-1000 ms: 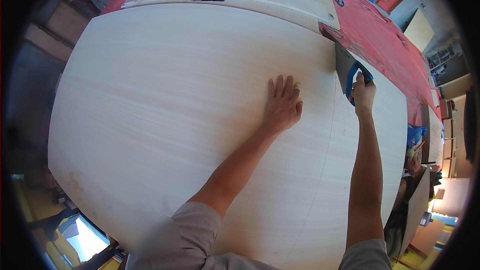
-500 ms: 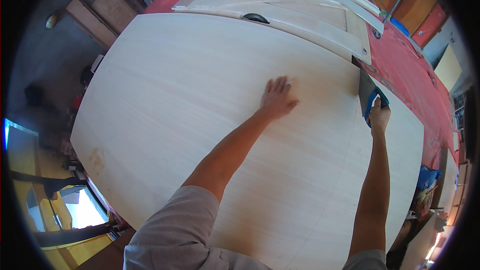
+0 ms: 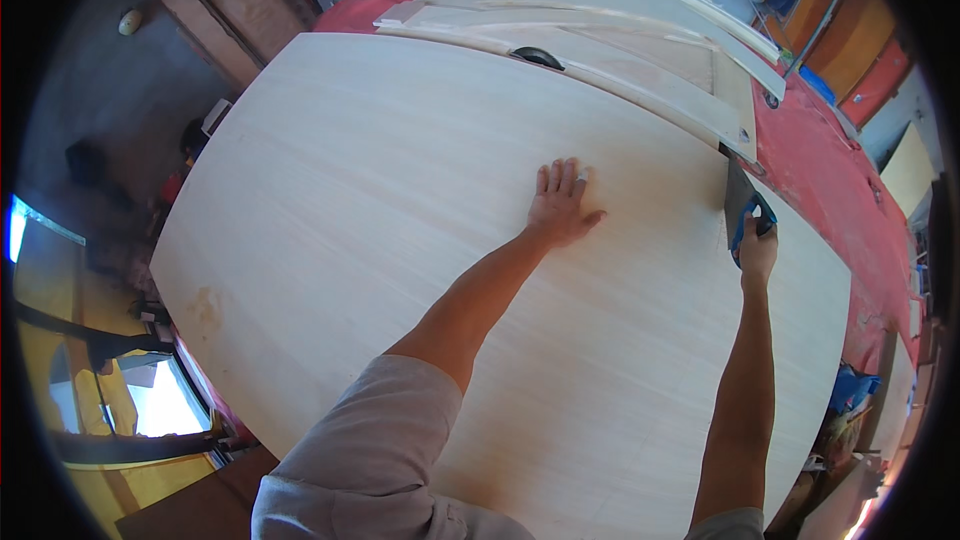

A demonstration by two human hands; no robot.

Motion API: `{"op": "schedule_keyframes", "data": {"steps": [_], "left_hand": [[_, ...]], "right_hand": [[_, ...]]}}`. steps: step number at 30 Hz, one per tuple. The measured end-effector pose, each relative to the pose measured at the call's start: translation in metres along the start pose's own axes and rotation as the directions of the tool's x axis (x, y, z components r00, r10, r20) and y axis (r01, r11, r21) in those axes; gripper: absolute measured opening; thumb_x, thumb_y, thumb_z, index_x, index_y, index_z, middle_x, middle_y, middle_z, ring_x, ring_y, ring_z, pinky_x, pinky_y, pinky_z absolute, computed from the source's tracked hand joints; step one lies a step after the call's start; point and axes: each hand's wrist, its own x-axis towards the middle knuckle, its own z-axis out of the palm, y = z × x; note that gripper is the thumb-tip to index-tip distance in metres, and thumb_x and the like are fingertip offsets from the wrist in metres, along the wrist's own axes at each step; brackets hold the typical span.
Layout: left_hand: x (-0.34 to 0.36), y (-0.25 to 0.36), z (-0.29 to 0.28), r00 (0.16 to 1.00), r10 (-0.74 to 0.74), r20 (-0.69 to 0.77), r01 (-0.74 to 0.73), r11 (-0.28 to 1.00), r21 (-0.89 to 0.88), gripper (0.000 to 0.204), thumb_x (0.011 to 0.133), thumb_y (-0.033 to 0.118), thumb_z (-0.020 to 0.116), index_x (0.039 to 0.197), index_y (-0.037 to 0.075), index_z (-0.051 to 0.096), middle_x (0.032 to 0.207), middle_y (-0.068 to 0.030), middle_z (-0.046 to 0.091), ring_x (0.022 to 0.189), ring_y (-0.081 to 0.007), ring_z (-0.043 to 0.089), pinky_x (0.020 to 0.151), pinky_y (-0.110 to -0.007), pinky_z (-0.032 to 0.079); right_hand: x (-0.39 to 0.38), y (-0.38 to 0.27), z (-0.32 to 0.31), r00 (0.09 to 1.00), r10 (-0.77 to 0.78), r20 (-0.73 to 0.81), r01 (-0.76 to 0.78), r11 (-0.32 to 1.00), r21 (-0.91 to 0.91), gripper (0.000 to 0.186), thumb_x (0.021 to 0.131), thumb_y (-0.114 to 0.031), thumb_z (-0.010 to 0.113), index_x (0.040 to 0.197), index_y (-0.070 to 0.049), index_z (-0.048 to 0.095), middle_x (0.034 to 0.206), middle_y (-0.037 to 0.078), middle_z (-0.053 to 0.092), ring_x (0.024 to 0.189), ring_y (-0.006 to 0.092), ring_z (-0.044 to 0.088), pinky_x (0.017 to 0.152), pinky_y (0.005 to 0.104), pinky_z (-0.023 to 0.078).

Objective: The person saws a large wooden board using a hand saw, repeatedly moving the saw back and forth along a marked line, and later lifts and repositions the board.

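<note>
A large pale wooden board (image 3: 380,200) lies flat in front of me. My left hand (image 3: 563,208) rests on it near the middle, palm down with fingers spread. In my right hand (image 3: 757,252) is the blue and black handle of a handsaw (image 3: 738,194). Its grey blade stands on edge at the board's far right part, near the far edge. A faint line runs over the board from the blade toward me. Whatever part of the blade is under the board is hidden.
Beyond the far edge lie pale panels (image 3: 600,35) and a dark curved object (image 3: 538,58) on a red cover (image 3: 820,160). Brown boards (image 3: 262,12) lie at the far left. A blue bag (image 3: 852,388) is beside the right edge, with a yellow structure (image 3: 60,340) at lower left.
The saw and my right hand sit slightly lower in the picture. My left hand stays flat on the board. The whole view has shifted a little, moving the scene right and down.
</note>
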Motion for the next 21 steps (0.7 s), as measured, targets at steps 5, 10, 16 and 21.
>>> {"op": "schedule_keyframes", "data": {"steps": [5,10,16,21], "left_hand": [[0.002,-0.002,0.006,0.995,0.015,-0.101,-0.018,0.999,-0.029,0.1,0.107,0.076,0.044,0.173,0.002,0.031,0.183,-0.0233,0.018,0.171,-0.0433,0.01,0.138,-0.06,0.004],[-0.019,-0.03,0.01,0.972,0.058,-0.23,-0.1,0.98,-0.174,0.085,0.106,0.059,0.059,0.166,0.001,0.042,0.175,-0.0223,0.037,0.167,-0.0363,0.025,0.138,-0.055,0.014],[-0.223,-0.054,0.014,0.936,0.096,-0.34,-0.206,0.93,-0.306,0.058,0.102,0.027,0.072,0.151,0.001,0.054,0.162,-0.0151,0.057,0.156,-0.0316,0.047,0.135,-0.056,0.026],[-0.547,-0.161,-0.029,0.801,-0.371,-0.469,0.295,0.928,-0.229,0.066,0.099,0.04,0.075,0.151,0.006,0.054,0.156,-0.019,0.057,0.15,-0.0434,0.05,0.117,-0.071,0.037]], "right_hand": [[-0.074,0.011,-0.053,0.98,-0.183,-0.084,0.178,0.982,-0.068,0.083,0.102,-0.044,0.083,0.159,0.005,0.05,0.158,0.028,0.053,0.135,0.0392,0.062,0.11,0.0458,0.055],[-0.327,0.053,-0.17,0.996,-0.067,-0.058,0.066,0.998,-0.016,0.056,0.109,-0.018,0.075,0.156,0.002,0.054,0.155,0.021,0.055,0.14,0.0349,0.058,0.111,0.0467,0.056],[-0.668,0.109,-0.337,0.602,0.643,-0.473,-0.769,0.627,-0.126,0.079,0.099,-0.05,0.083,0.142,0.012,0.06,0.134,0.027,0.07,0.118,0.0366,0.067,0.102,0.0474,0.057],[-0.774,0.14,-0.349,0.49,0.867,0.093,-0.751,0.366,0.549,0.081,0.105,-0.059,0.07,0.157,0.0,0.051,0.149,0.02,0.062,0.132,0.036,0.061,0.109,0.0509,0.053]]}}
